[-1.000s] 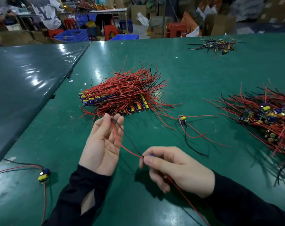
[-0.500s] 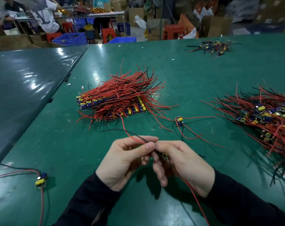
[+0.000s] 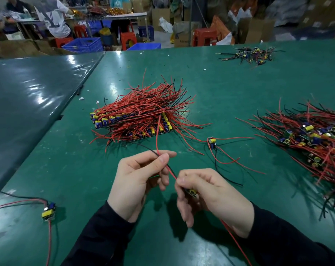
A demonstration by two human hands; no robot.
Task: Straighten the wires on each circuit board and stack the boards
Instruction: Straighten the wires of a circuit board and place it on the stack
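right hand (image 3: pixel 210 191) is pinching tiny light circuit board (image 3: pixel 192 192) near counter's front edge | left hand (image 3: pixel 137 181) is pinching its springy wires (image 3: pixel 160 153) | hold board edges, not components

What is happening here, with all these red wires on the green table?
A person is straightening the wires of one small circuit board. The right hand holds the board; the left hand pinches its red and black wires between thumb and fingers. A neat stack of finished boards lies ahead on the table, a tangled pile waits at the right, and two loose boards lie nearby.
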